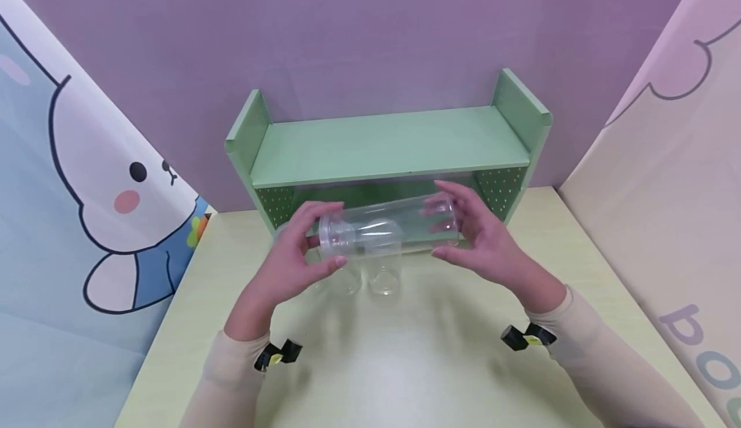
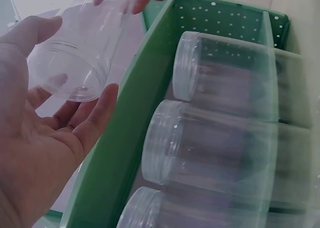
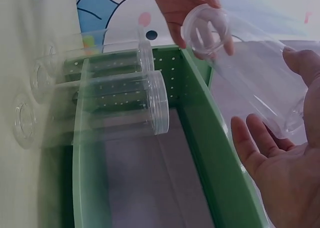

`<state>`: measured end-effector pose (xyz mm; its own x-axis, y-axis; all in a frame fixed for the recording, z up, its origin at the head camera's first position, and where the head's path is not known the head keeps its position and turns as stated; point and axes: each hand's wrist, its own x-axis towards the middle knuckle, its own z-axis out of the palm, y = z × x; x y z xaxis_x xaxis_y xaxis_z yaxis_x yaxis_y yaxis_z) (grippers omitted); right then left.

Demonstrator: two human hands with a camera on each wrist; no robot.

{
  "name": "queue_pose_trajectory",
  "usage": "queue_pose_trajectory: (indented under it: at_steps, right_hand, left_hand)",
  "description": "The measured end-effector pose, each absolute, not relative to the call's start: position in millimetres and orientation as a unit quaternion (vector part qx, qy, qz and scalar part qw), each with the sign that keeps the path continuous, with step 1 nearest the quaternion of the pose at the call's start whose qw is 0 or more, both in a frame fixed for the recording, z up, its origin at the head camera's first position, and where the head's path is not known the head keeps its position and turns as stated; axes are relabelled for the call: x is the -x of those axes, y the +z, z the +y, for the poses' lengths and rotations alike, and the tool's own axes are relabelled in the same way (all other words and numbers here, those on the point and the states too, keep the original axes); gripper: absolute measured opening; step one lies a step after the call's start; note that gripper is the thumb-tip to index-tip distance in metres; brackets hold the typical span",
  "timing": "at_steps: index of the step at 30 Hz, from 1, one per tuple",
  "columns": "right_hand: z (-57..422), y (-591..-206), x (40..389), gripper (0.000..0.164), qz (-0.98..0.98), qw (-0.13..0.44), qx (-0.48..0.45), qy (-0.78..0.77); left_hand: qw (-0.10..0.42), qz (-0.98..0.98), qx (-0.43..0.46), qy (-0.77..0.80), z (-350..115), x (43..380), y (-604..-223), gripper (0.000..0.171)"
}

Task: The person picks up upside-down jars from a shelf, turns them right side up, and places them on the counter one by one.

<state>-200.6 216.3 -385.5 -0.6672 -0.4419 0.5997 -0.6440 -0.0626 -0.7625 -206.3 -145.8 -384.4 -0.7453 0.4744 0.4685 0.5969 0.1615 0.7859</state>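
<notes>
In the head view a clear plastic jar (image 1: 399, 219) lies on its side in the air between both hands. My left hand (image 1: 289, 257) grips its ringed, lid-like end, with the fingers above and the thumb below. At the other end my right hand (image 1: 483, 241) holds the jar, its fingers showing through the clear wall. In the right wrist view the thumb (image 3: 302, 65) and fingers lie on opposite sides of that end. Below and behind the held jar, several similar clear jars (image 1: 384, 280) stand upright on the table, partly hidden by it and the left hand.
A green shelf (image 1: 388, 148) with raised, partly perforated side panels stands behind the jars, against a purple wall (image 1: 376, 35). The pale table (image 1: 376, 363) stretches toward me. Printed cloth panels (image 1: 87, 235) flank it on both sides.
</notes>
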Motion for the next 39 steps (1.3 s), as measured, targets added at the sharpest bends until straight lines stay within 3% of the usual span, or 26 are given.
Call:
queue_pose_trajectory:
  at_steps: [15,22,39]
  right_hand:
    - [217,-401,198,0.096,-0.751,0.091,-0.370,0.539]
    - [218,-410,191,0.093,-0.783,0.082,-0.340,0.514]
    - [221,-434,181,0.091,-0.803,0.055,-0.299,0.512]
  left_hand:
    - [0.088,-0.693,0.365,-0.616,-147,217,-374,0.081]
    - [0.103,-0.659,0.377,-0.643,-134,219,-371,0.073]
    - [0.102,-0.662,0.418,-0.614,-92,226,-350,0.071]
